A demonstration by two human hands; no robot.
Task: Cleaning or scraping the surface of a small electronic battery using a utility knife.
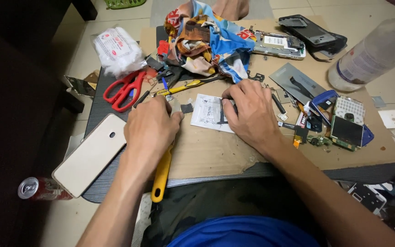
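My left hand [149, 128] rests on the brown cardboard sheet [216, 151], its fingers closed on a small pale piece at the fingertips; what that piece is I cannot tell. A yellow-handled tool [162, 176] sticks out from under this hand toward me. My right hand [248, 112] presses on a thin dark strip lying on a small white paper [206, 112]. A tiny dark square part [187, 108] lies between the two hands.
Red scissors [124, 89], a white wad pack [115, 50], a crumpled colourful cloth [206, 41], a gold phone back cover [90, 155], opened phone frames [280, 45], circuit boards and a small screen [346, 130], a plastic bottle [371, 52] and a drink can [35, 188] surround the hands.
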